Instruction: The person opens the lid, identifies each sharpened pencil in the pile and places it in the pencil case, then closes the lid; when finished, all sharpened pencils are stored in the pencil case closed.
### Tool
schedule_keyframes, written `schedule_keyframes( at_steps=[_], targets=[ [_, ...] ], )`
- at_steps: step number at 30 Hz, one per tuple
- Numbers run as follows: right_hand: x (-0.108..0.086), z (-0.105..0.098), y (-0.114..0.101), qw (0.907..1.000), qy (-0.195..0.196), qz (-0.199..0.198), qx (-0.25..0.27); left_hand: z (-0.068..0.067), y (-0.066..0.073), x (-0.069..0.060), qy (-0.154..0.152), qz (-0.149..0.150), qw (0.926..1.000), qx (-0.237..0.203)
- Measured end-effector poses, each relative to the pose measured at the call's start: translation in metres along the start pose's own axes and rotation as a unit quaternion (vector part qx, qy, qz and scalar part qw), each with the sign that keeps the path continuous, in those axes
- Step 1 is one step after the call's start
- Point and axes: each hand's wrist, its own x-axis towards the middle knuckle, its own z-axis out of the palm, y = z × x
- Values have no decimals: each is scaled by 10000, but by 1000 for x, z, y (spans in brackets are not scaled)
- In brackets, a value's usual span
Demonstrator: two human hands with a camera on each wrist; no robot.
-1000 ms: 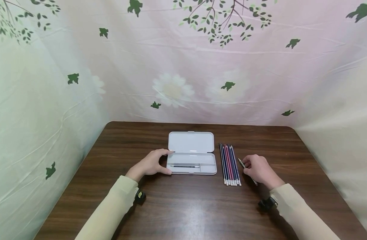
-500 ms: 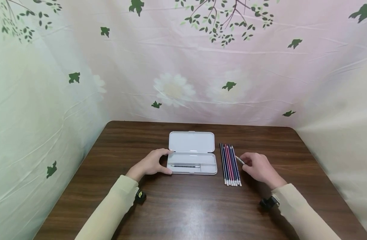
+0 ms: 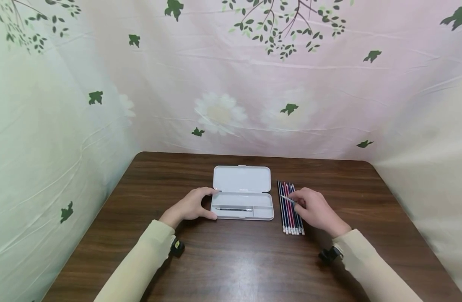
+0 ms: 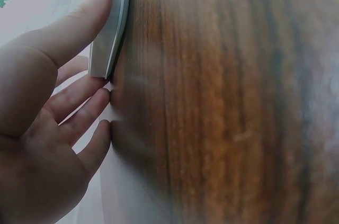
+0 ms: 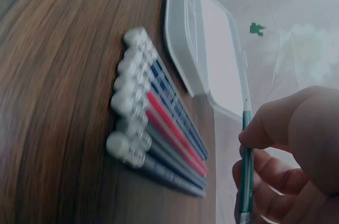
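Note:
A white pencil case lies with its lid raised back, one pencil in its front compartment. My left hand holds the case's left end between thumb and fingers; the left wrist view shows the thumb on the case wall. Over the row of dark and red pencils, my right hand pinches a green pencil between thumb and fingers, its tip pointing left toward the case. In the right wrist view the row's white eraser ends lie side by side.
The brown wooden table carries the case and the pencils. Behind it hangs a pale cloth printed with leaves and flowers, which continues down both sides.
My right hand has lifted the green pencil from the table right of the row and moved it left, over the other pencils. My left hand stays at the case.

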Motion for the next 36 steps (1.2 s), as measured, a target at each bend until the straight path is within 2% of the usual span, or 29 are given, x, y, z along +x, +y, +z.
schedule_keyframes(
  at_steps=[9, 17, 25, 32, 36],
  targets=[
    [13, 9, -23, 9978, 270, -547, 257, -1, 0, 1, 7, -2, 10000, 46],
    [23, 22, -39, 9940, 129, -968, 491, 0, -1, 0, 25, -1, 10000, 46],
    [30, 38, -58, 9911, -224, -1187, 556, 0, 1, 0, 65, 51, 10000, 26],
    [39, 56, -77, 9831, -378, -1617, 767, 0, 0, -1, 92, 40, 9999, 14],
    [46, 67, -88, 9808, -435, -1771, 692, 1, -1, 1, 99, 92, 9999, -22]
  ],
)
